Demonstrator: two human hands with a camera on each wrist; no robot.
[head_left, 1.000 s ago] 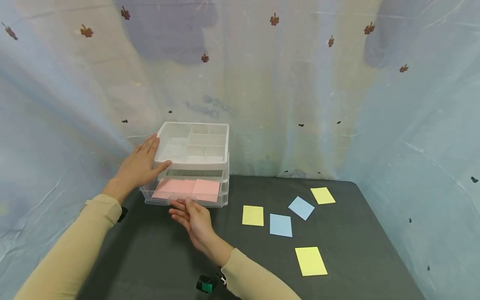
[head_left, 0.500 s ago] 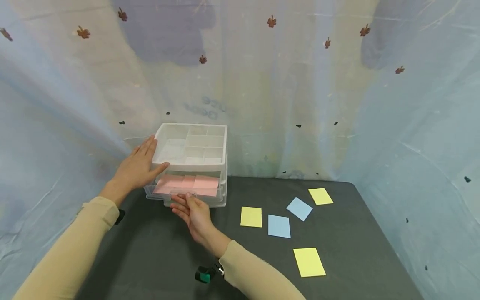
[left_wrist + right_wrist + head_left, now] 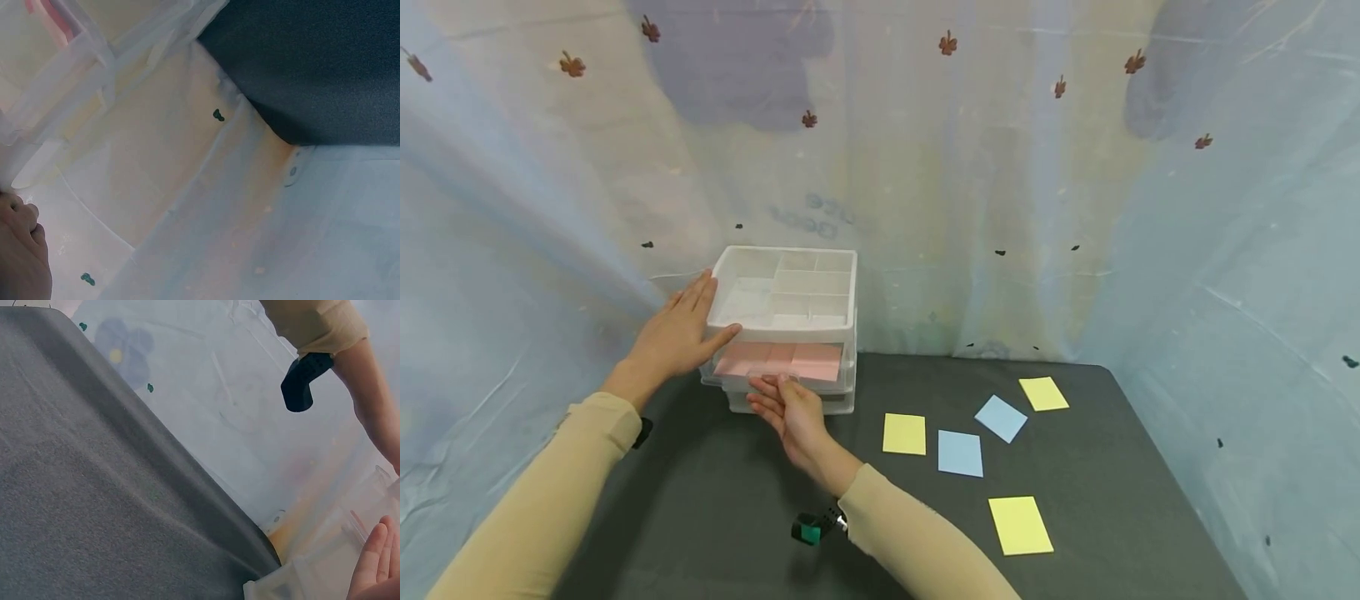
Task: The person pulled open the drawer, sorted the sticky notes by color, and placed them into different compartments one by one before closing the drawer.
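Observation:
At the back left of the table stands a white plastic drawer organizer (image 3: 797, 335) with a compartmented top. My left hand (image 3: 673, 333) rests against its left side, fingers straight up along the edge and thumb on the front rim. Below the top, a clear drawer (image 3: 827, 387) holding pink sticky notes (image 3: 816, 362) sticks out slightly. My right hand (image 3: 797, 423) touches that drawer's front with its fingertips, fingers fairly straight. In the right wrist view, the right fingers (image 3: 375, 556) lie beside the clear plastic. The left wrist view shows part of the left hand (image 3: 22, 250) by the organizer.
Yellow sticky notes (image 3: 904, 434) and blue sticky notes (image 3: 960, 453) lie scattered on the right of the dark table (image 3: 1112, 500). A patterned curtain (image 3: 910, 208) hangs behind and at both sides of the table.
The clear drawer with the pink sticky notes has slid inward, toward the back, with my right hand moving along at its front. My left hand stays on the organizer's side.

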